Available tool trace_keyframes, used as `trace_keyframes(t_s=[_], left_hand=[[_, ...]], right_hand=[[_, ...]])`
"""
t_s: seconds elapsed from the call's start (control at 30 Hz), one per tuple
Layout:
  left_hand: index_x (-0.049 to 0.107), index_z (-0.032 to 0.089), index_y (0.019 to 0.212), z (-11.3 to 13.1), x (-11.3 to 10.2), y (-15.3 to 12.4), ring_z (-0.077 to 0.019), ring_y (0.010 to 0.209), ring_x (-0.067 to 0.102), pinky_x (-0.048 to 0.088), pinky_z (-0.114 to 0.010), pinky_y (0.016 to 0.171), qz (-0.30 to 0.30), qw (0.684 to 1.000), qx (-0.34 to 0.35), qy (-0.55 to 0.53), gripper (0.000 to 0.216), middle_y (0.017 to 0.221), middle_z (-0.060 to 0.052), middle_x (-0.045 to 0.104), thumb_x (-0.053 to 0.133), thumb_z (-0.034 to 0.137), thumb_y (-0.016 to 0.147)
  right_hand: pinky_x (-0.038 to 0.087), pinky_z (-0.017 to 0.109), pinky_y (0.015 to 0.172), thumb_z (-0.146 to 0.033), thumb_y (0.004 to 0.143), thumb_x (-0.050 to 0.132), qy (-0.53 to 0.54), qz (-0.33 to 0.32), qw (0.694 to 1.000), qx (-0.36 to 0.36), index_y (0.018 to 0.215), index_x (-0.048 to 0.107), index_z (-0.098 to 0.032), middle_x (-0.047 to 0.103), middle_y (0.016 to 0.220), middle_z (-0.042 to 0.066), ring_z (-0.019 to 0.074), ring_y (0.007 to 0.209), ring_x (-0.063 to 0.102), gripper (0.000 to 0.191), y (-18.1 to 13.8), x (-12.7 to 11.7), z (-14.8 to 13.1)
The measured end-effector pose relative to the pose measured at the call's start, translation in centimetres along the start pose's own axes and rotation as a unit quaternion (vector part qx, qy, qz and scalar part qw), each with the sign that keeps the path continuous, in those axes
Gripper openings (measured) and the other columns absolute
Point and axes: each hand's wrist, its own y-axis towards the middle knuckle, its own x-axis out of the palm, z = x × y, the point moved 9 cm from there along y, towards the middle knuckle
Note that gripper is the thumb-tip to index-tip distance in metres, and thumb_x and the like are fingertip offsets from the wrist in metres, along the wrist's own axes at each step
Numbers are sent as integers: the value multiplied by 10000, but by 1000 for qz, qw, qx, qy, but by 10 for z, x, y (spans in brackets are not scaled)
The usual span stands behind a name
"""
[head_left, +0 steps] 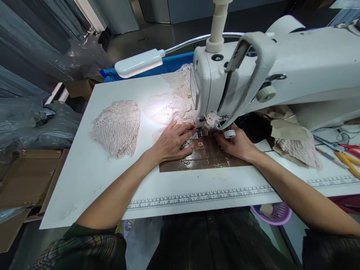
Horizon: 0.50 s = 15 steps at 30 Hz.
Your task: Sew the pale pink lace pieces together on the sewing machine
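My left hand [177, 141] lies flat with its fingers stretched over pale pink lace [165, 108], left of the presser foot [204, 132] of a white sewing machine [208, 82]. On the other side of the foot, the fingers of my right hand [234, 144] are bent together close to the needle area. What they pinch is hidden behind a white knob [229, 134] and the hand itself. Both hands rest over a brown, shiny sheet [208, 159] taped on the table, with a small red-and-white mark. A pink fabric flower [212, 119] sits on the machine above the foot.
A stack of lace pieces [118, 127] lies at left on the white table [92, 187]. Yellow-handled scissors [348, 159] and wrapped lace [298, 146] lie at right. A lamp [140, 63] hangs over the lace. A printed ruler [197, 198] runs along the front edge, above a purple basket [277, 215].
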Motion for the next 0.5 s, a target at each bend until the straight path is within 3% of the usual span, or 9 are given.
trace_keyframes(t_s=[0.1, 0.27, 0.4, 0.5], left_hand=[[517, 176, 1296, -5, 1, 0, -241, 1092, 581, 402, -544, 1042, -2, 1000, -22, -10, 400, 1255, -118, 604, 454, 382, 960], [487, 175, 1330, -3, -3, -5, -260, 1157, 549, 376, -572, 1045, -8, 998, -55, -1, 408, 1302, -136, 564, 447, 374, 977], [530, 153, 1260, 4, -13, -15, -297, 1149, 543, 416, -575, 968, -50, 990, -126, 30, 422, 1332, -167, 528, 407, 458, 995], [583, 131, 1138, 7, -25, -12, -260, 1036, 587, 446, -494, 921, -49, 987, -137, 70, 306, 1249, -155, 578, 406, 344, 1010]], right_hand=[[496, 326, 702, -247, 847, 522, -19, 16, 999, -39, 817, 654, -184, 650, 933, 71, 208, 812, 624, 150, -3, -1, -9], [504, 307, 693, -228, 839, 526, 13, 15, 998, -53, 860, 685, -185, 655, 902, 57, 199, 809, 624, 166, -4, -1, -9], [498, 293, 555, -340, 811, 568, 140, 31, 988, 50, 816, 660, -186, 620, 740, 35, 168, 614, 583, 179, -1, 1, 12], [501, 286, 521, -393, 736, 639, 270, 67, 950, 140, 812, 647, -197, 611, 656, 12, 162, 566, 583, 210, 2, 3, 28]])
